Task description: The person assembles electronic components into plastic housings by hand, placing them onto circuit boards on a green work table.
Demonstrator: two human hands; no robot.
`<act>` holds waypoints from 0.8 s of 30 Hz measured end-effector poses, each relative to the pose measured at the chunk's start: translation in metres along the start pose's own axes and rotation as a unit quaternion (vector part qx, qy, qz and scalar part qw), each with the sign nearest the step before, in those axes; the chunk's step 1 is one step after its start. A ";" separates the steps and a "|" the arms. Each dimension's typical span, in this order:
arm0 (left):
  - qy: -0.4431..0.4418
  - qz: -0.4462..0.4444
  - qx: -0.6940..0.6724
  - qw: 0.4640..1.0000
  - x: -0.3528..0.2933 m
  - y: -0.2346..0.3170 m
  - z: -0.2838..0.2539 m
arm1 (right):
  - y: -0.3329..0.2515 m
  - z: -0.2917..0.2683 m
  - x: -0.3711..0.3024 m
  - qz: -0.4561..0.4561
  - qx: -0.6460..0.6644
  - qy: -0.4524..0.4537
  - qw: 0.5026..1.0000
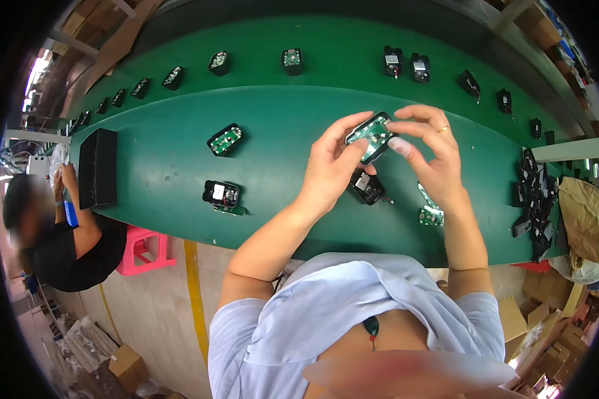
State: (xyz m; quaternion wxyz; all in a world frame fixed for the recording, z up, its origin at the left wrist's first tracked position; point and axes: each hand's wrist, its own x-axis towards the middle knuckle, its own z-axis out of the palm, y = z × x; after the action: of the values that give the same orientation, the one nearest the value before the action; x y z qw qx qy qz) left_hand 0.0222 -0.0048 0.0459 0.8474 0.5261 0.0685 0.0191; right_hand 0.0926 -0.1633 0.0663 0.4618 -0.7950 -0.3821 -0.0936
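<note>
My left hand (335, 156) is closed around a small black plastic housing with a green circuit board (378, 136) in it, held tilted above the bench, the thumb lying on the board. My right hand (436, 149), a ring on one finger, bends its thumb and fingertips onto the housing's right edge. Under my hands an open black housing (367, 187) with a short wire lies on the bench. Loose green circuit boards (431, 216) are beside my right forearm. To the left lie one housing with a board (225, 139) and another open housing (221, 193) by a board.
A raised green strip (339, 56) along the far side carries several black housings. A heap of black housings (534, 199) covers the bench's right end. A black bin (98, 168) stands at the left, near a co-worker (60, 233) and a pink stool (145, 249).
</note>
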 end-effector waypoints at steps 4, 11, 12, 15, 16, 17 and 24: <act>-0.019 -0.011 0.007 1.000 -0.007 0.005 0.008 | -0.002 -0.001 -0.012 0.006 -0.006 0.005 1.000; -0.025 0.012 0.008 1.000 -0.012 0.003 0.012 | 0.000 -0.003 -0.015 -0.062 -0.070 0.028 0.995; -0.024 0.011 0.007 1.000 -0.012 0.003 0.012 | -0.001 -0.006 -0.013 -0.105 -0.120 0.023 0.987; -0.024 0.033 0.044 0.998 -0.014 0.005 0.012 | -0.008 -0.010 -0.009 -0.173 -0.163 0.008 0.971; -0.018 0.040 0.049 0.998 -0.014 0.006 0.014 | -0.009 -0.011 -0.008 -0.172 -0.163 0.007 0.971; -0.012 0.046 0.054 0.997 -0.014 0.006 0.016 | -0.009 -0.012 -0.006 -0.169 -0.160 -0.001 0.973; -0.017 0.049 0.100 0.994 -0.016 0.006 0.016 | -0.011 -0.014 -0.004 -0.179 -0.168 -0.041 0.969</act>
State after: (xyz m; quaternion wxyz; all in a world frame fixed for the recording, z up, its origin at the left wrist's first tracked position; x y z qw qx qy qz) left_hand 0.0092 -0.0181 0.0597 0.7897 0.6111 0.0294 0.0446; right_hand 0.0852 -0.1734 0.0796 0.2817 -0.7828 -0.5157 -0.2048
